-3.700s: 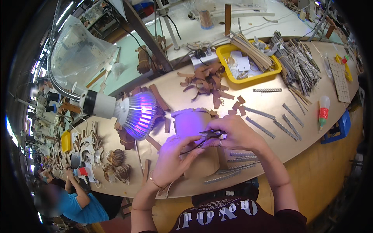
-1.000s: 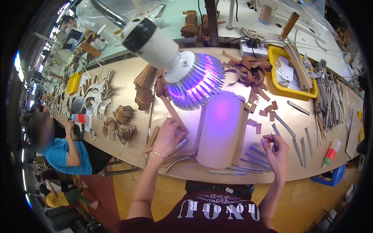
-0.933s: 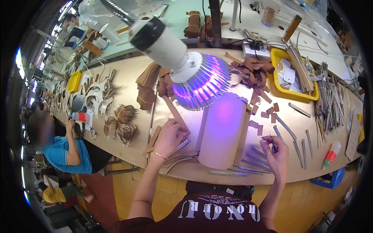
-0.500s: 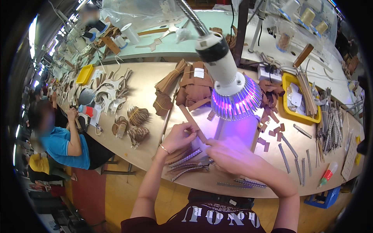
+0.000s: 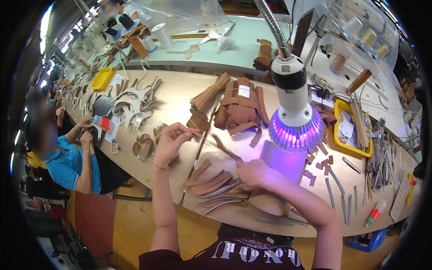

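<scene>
My right hand [image 5: 255,173] is closed on one end of a brown leather strip [image 5: 228,150], whose free end slants up and to the left over the table. My left hand [image 5: 173,140] is raised to the left, thumb and fingers pinched together. A thin sliver shows at its fingertips, too small to name. Below the hands lie several brown strips [image 5: 208,181] and patterned grey braided strips [image 5: 221,190]. Beyond them a purple-lit lamp [image 5: 297,128] hangs over a pale block [image 5: 283,162], and a bundle of wide brown strips [image 5: 240,105] sits further back.
To the right are a yellow tray [image 5: 338,135], a stack of braided strips [image 5: 382,146], small brown scraps [image 5: 325,166] and a red-and-clear bottle [image 5: 375,213]. Tied bundles [image 5: 142,146] lie to the left. A co-worker in a blue shirt [image 5: 72,166] sits at the left edge.
My left hand has let go of the brown strip and moved up and left. The strip now hangs from my right hand alone, bent. The view has shifted, so the lamp appears further right.
</scene>
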A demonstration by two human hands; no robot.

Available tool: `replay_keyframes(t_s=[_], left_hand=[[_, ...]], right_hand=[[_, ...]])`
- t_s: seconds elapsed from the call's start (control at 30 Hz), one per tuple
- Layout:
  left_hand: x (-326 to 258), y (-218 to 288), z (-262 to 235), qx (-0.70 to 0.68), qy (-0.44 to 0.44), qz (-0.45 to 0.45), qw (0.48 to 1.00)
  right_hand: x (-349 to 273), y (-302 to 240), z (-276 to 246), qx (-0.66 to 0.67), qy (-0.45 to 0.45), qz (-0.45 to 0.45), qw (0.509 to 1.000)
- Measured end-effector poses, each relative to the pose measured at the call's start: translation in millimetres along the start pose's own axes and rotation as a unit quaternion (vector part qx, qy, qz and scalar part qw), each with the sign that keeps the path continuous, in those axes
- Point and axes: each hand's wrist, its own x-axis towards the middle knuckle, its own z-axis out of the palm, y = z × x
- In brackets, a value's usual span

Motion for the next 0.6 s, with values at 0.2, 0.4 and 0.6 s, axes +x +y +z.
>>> replay_keyframes(t_s=[0.2, 0.4, 0.6], left_hand=[[-2, 52, -41, -0.155, 0.092, -0.032, 0.983], [-12, 93, -1, 0.135, 0.008, -0.096, 0.986], [-22, 128, 69, 0.043, -0.245, -0.100, 0.963]], right_hand=[[6, -2, -4, -0.040, -0.035, 0.007, 0.999], [-24, -8, -32, 0.133, 0.221, 0.017, 0.966], [-79, -29, -36, 0.519, 0.343, -0.142, 0.770]])
